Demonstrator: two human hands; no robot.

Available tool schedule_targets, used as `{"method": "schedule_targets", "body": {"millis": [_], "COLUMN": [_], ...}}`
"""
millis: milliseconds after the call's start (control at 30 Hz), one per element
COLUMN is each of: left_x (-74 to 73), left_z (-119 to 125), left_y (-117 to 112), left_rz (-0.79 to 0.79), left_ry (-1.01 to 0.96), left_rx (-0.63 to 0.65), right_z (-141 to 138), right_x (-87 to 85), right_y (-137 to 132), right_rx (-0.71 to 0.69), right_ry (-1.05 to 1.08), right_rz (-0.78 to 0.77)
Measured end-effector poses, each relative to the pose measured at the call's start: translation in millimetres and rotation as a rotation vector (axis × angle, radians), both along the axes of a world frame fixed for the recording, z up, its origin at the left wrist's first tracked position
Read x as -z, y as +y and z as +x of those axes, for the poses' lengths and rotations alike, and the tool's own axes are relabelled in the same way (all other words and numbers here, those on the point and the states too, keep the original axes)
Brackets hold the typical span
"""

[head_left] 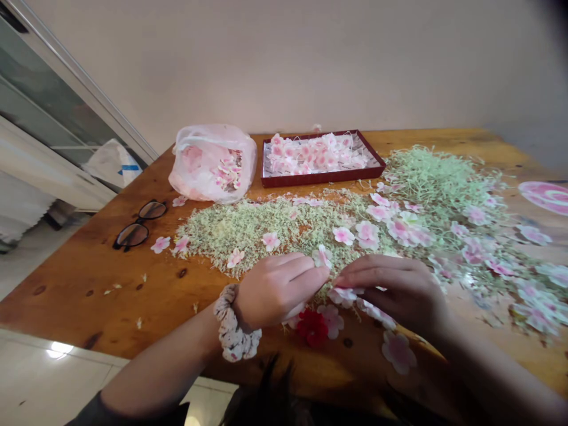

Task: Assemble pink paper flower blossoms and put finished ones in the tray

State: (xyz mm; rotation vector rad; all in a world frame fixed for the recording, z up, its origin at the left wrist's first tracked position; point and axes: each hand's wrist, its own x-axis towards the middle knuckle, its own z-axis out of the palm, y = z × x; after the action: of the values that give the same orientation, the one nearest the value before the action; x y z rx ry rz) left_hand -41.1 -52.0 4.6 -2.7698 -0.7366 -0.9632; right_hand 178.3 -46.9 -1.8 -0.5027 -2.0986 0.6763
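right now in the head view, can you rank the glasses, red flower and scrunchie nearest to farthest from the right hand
1. Red flower: just left of the right hand.
2. Scrunchie: farther left.
3. Glasses: farthest, toward the table's left edge.

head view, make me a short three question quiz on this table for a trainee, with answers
1. True or false: a scrunchie circles the wrist of the left hand.
2. What colour is the flower that stands out among the pink flowers?
3. What stands just left of the shallow box? a) mug b) plastic bag c) lamp

Key:
1. True
2. Red, the red flower
3. b, plastic bag
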Motion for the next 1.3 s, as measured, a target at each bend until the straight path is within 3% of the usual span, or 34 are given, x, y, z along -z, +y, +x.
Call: {"method": "schedule_targets", "body": {"millis": [333,567,967,1300], "left_x": [-7.1,-8.0,-8.7,-3.1], "left_z": [0.1,-0.5,2.8,7.5], "left_y": [-1.4,-1.1,-1.5,-2.2], "left_rz": [0.078,0.103,0.154,0.127], "left_ry": [0.012,0.026,0.071,0.132], "left_rx": [0.073,0.072,0.055,0.034], "right_z": [3.5,1.1,-2.1,-5.1], "right_x": [2.1,-4.0,-2.1,11.5], "right_y": [-2.8,-1.1,-2.6,1.8], "right_rx": [-0.056,-0.024,0.041,0.05], "right_ry": [0.062,0.07,-0.012,-0.016], "right_rz": [-0.058,0.009,-0.054,-0.159]}}
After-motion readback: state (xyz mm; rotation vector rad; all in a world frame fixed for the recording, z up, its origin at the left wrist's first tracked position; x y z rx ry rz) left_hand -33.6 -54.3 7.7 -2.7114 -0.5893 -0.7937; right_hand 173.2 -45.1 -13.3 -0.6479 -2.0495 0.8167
